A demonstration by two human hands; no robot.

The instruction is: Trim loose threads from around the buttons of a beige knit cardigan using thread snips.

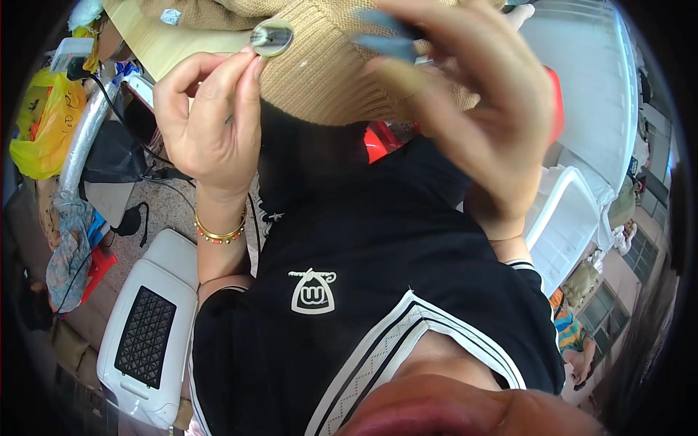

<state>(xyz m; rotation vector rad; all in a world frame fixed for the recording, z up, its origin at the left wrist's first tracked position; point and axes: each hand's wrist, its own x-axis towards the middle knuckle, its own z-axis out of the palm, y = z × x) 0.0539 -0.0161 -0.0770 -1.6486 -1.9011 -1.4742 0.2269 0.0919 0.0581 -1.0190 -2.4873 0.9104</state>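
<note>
My left hand (214,120) is raised, with thumb and forefinger pinching a round, shiny button (272,37), dark in the middle and pale at the rim. Behind it spreads a tan ribbed knit garment (320,73), its lower edge over my black clothing. My right hand (487,94) is smeared by motion over the garment's right part. Between its thumb and fingers a blue-grey two-pronged tool (389,45) points left; its exact kind is too blurred to tell.
A pale wooden tabletop (174,43) lies at the far left. Cables, a yellow plastic bag (47,120) and a white bin with a black grille (149,327) are on the left. A white plastic container (560,225) and something red (554,105) are on the right.
</note>
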